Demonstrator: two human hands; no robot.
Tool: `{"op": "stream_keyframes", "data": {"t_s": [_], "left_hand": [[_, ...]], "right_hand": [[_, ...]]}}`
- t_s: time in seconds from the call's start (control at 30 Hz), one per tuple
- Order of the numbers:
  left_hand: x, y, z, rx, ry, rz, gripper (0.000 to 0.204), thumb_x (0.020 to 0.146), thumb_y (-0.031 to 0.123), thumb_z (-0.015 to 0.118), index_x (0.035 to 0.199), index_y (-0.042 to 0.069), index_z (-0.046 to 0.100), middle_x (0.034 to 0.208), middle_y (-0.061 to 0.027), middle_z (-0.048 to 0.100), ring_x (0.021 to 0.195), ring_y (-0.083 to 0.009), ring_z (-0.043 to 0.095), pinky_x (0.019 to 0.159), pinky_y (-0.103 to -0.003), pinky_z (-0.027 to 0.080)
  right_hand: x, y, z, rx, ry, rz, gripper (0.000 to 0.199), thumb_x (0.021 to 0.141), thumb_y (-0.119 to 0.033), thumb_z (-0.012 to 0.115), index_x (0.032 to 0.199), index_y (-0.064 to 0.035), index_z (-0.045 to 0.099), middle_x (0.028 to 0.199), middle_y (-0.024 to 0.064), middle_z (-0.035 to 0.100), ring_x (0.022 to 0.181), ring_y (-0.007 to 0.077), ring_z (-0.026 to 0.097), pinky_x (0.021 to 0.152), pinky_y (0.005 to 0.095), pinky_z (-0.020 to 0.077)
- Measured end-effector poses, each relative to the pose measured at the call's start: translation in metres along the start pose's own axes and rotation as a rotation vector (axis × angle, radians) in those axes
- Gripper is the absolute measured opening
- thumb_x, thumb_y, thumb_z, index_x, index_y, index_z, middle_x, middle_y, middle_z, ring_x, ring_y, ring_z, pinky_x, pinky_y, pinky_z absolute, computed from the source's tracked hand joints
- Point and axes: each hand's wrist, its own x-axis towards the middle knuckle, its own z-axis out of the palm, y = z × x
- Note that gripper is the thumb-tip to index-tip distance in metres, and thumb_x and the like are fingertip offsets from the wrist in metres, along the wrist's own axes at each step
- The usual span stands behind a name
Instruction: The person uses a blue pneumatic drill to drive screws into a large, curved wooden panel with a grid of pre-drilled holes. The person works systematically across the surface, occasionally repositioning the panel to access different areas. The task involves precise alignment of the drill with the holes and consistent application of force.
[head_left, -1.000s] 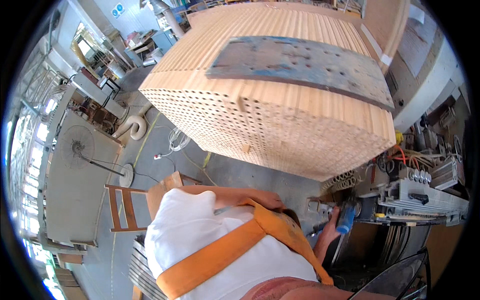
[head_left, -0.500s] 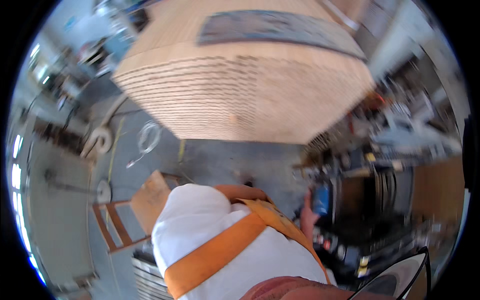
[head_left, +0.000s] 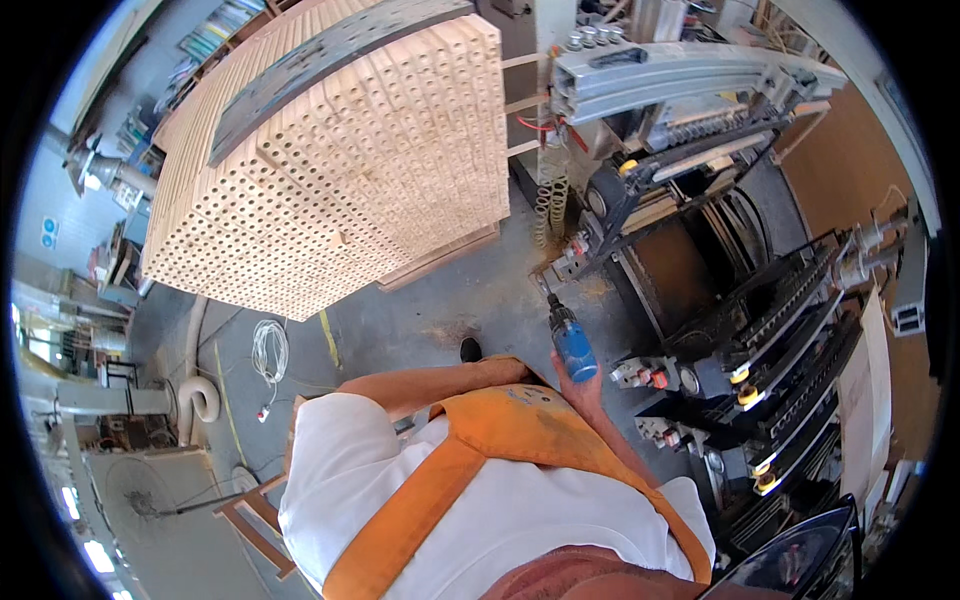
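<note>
Right hand (head_left: 584,386) gripping blue power drill (head_left: 573,346), chuck (head_left: 559,313) pointing forward | drill right of perforated wooden stack (head_left: 350,170), nearer the wearer | right forearm (head_left: 622,442) outstretched | left forearm (head_left: 420,388) bent toward orange apron (head_left: 530,425), left hand (head_left: 508,371) mostly hidden, grip cannot be told

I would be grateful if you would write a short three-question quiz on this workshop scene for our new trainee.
1. Multiple choice: what does the person's right hand hold?
A) a hammer
B) a blue power drill
C) a paintbrush

2. True or false: the coiled white cable lies on top of the stack of wooden pieces with holes.

3. Fill in the blank: over a white shirt, the person wears an ____ apron.

Key:
1. B
2. False; it lies on the floor.
3. orange
</note>
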Motion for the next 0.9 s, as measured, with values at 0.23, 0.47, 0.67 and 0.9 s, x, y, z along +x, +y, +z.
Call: {"op": "stream_keyframes", "data": {"t_s": [0.23,0.47,0.67,0.9], "left_hand": [[-0.019,0.036,-0.030,-0.495,0.074,-0.525,0.034,0.092,0.036,0.051,0.103,0.007,0.063,0.090,-0.0134,0.064,0.071,-0.0261,0.060,0.060,-0.039,0.049],[-0.052,0.028,-0.034,-1.913,0.198,-0.107,0.036,0.094,0.038,0.048,0.091,0.003,0.058,0.079,-0.0097,0.058,0.056,-0.0158,0.051,0.034,-0.020,0.033],[-0.057,0.052,-0.011,-1.944,0.195,-0.008,0.028,0.093,0.029,0.055,0.093,0.001,0.059,0.076,-0.0041,0.056,0.053,-0.0081,0.045,0.037,-0.017,0.031],[-0.060,0.050,-0.019,-1.921,0.450,-0.049,0.024,0.094,0.021,0.057,0.107,0.002,0.059,0.076,0.0008,0.055,0.054,-0.0048,0.043,0.038,-0.017,0.030]], "right_hand": [[0.002,-0.012,-0.016,-0.012,-0.018,-0.052,0.033,0.080,-0.032,0.076,0.082,-0.0024,0.060,0.071,0.0033,0.058,0.064,0.0132,0.053,0.060,0.0328,0.0438],[0.007,0.015,-0.013,-0.024,0.049,0.028,0.034,0.078,-0.030,0.078,0.084,-0.0008,0.062,0.075,0.0067,0.063,0.069,0.0162,0.059,0.067,0.0339,0.0473],[0.018,0.000,-0.012,0.072,-0.094,-0.056,0.029,0.082,-0.026,0.075,0.089,0.0002,0.063,0.080,0.0050,0.063,0.073,0.0134,0.057,0.069,0.0324,0.0472],[0.041,-0.020,-0.011,0.110,-0.190,-0.010,0.023,0.084,-0.020,0.073,0.094,-0.0011,0.064,0.081,0.0024,0.061,0.075,0.0120,0.055,0.069,0.0300,0.0463]]}}
